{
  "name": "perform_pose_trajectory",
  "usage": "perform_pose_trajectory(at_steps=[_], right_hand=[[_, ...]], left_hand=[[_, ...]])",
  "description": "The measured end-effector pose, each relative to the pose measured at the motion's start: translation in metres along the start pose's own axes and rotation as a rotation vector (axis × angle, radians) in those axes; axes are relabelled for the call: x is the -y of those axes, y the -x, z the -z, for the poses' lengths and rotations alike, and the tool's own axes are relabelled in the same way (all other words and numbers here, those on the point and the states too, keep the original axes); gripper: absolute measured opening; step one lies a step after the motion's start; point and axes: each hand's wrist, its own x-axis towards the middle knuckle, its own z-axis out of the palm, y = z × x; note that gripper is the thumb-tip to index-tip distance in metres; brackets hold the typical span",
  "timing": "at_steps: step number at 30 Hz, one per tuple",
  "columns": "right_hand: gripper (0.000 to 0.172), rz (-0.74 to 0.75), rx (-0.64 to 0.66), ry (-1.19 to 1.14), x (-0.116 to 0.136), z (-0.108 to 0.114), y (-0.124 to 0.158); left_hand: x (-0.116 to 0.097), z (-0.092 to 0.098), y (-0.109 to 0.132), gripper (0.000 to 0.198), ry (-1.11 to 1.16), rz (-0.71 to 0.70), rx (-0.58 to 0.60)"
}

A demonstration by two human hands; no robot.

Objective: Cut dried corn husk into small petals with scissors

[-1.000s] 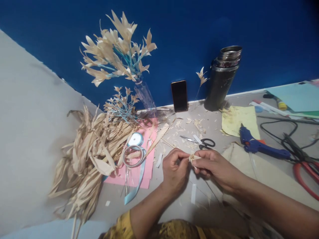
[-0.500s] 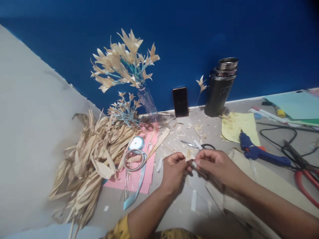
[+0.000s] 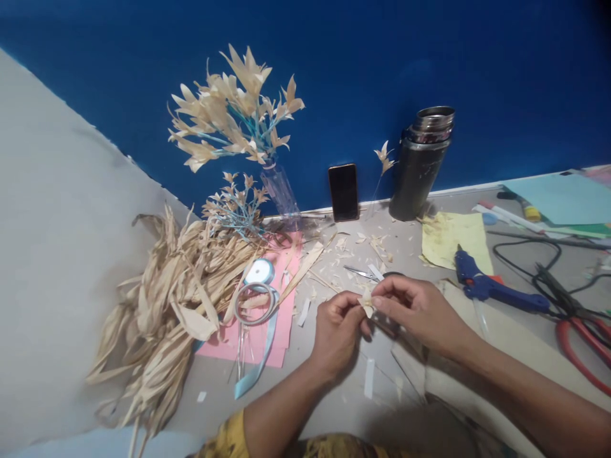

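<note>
Between my two hands is a small pale corn husk flower [image 3: 367, 304]. My left hand [image 3: 340, 327] is closed, its thumb and forefinger pinching the flower from the left. From the right, my right hand [image 3: 414, 310] pinches a petal between thumb and fingertips. A pair of scissors [image 3: 359, 273] lies just beyond my hands, its handles partly hidden by the right one. White paper strips [image 3: 369, 378] and husk scraps [image 3: 341, 243] are scattered around on the table.
Dried corn husks [image 3: 157, 318] are heaped at left beside ribbon rolls [image 3: 256, 304] on pink paper [image 3: 281, 343]. Behind stand a vase of husk flowers [image 3: 281, 191], a phone [image 3: 344, 193] and a flask [image 3: 420, 168]. To the right lie a blue glue gun [image 3: 496, 289] and red-handled pliers [image 3: 573, 337].
The flower has turned between my fingers, so its petals now spread upward and downward. My right hand has shifted slightly left, and the whole view has moved a little.
</note>
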Motion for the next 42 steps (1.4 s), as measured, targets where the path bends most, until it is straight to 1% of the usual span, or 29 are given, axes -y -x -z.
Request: perform_pose_trajectory(at_steps=[5,9,11,13,17,20,22,24,26,28,30,32,36,39,42], right_hand=[[0.019,0.012,-0.018,0.106,0.001,0.001,0.002],[0.017,0.022,0.017,0.19,-0.003,0.002,0.001],[0.016,0.035,0.034,0.158,-0.004,0.0,0.0],[0.016,0.024,0.037,0.064,-0.004,-0.002,0.0],[0.016,-0.008,0.0,-0.096,-0.002,-0.008,0.0],[0.015,-0.022,-0.037,-0.126,-0.001,-0.01,0.002],[0.014,-0.019,-0.064,-0.119,-0.001,-0.01,0.002],[0.014,-0.015,-0.096,-0.104,0.0,-0.007,0.002],[0.015,-0.025,-0.136,-0.103,0.002,-0.003,0.001],[0.017,-0.045,-0.162,-0.12,0.003,0.001,-0.002],[0.019,-0.063,-0.166,-0.143,0.004,0.004,-0.005],[0.02,-0.079,-0.162,-0.164,0.004,0.005,-0.006],[0.018,-0.136,-0.139,-0.24,0.002,0.0,-0.005],[0.016,-0.195,-0.076,-0.351,-0.001,-0.006,-0.003],[0.018,-0.223,-0.048,-0.47,-0.004,-0.007,-0.004]], left_hand=[[0.001,-0.001,-0.001,0.007,-0.025,0.003,-0.018],[0.003,0.0,-0.001,0.008,-0.053,-0.006,-0.005],[0.004,0.001,-0.001,0.007,-0.074,-0.015,0.013],[0.004,0.002,0.0,0.007,-0.06,-0.015,0.024],[0.003,0.001,-0.001,0.009,0.011,0.0,0.051],[0.002,-0.001,-0.002,0.01,0.08,0.043,0.069],[0.002,-0.002,-0.003,0.011,0.165,0.093,0.082],[0.003,0.0,-0.004,0.021,0.275,0.144,0.121],[0.002,0.002,-0.004,0.041,0.367,0.19,0.19],[0.0,0.003,-0.004,0.062,0.402,0.225,0.264],[-0.001,0.003,-0.002,0.074,0.403,0.243,0.299],[-0.002,0.002,-0.002,0.073,0.406,0.258,0.263],[-0.002,0.001,-0.002,0.055,0.38,0.289,0.111],[-0.003,0.003,-0.005,0.045,0.342,0.26,0.007],[-0.004,0.008,-0.009,0.042,0.38,0.249,-0.063]])
